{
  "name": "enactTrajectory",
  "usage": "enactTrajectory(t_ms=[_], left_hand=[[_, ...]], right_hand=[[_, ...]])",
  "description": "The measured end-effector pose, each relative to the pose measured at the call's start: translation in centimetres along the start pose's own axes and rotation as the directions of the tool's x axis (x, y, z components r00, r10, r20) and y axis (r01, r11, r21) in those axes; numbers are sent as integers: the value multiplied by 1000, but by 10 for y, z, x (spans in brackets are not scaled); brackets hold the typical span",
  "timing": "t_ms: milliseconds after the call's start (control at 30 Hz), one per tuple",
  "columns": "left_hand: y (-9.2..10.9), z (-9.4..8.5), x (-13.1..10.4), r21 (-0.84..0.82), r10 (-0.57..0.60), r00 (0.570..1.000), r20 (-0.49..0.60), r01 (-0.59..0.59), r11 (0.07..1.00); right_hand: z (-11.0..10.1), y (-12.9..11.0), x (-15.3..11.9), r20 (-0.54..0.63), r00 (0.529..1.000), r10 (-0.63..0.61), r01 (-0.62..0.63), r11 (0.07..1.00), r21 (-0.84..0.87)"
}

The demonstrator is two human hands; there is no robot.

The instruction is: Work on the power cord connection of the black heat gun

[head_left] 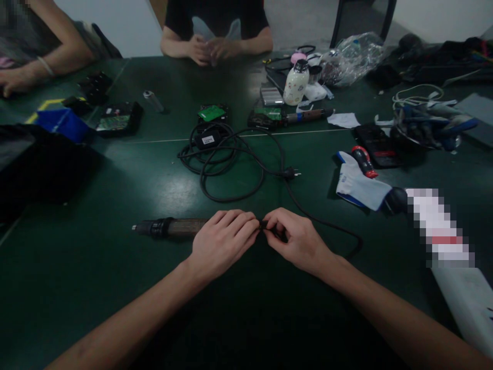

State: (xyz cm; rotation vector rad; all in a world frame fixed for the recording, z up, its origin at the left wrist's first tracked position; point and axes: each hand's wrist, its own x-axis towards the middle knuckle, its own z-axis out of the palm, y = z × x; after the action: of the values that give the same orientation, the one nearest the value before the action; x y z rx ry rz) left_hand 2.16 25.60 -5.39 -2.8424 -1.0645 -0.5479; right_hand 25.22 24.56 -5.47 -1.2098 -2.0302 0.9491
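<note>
An electric screwdriver (185,227) lies across the green table with its bit toward the left. My left hand (225,239) is wrapped over its rear half from above, hiding that part of the body. At the tool's right end, my right hand (295,236) pinches a dark cable connector (264,225). Whether the connector sits fully in the tool cannot be made out. A black cable (327,222) runs from beside my right hand in a loop to the right, then back up to a coiled bundle with a labelled power adapter (208,138) and a mains plug (290,173).
Right of my hands lie a white-blue glove (360,185), a red-black screwdriver handle (364,161) and a white box (466,298). Circuit-board units (213,113), a second electric screwdriver (308,116) and a bottle (296,85) stand farther back. A dark bag (42,164) lies left. Two people sit opposite.
</note>
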Motion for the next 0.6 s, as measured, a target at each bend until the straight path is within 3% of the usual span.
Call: enactTrajectory(t_ms=[600], left_hand=[[1,-1,1,4,6,1000,-8,-6,1000]], right_hand=[[1,2,0,-3,1000,-4,4,1000,4]])
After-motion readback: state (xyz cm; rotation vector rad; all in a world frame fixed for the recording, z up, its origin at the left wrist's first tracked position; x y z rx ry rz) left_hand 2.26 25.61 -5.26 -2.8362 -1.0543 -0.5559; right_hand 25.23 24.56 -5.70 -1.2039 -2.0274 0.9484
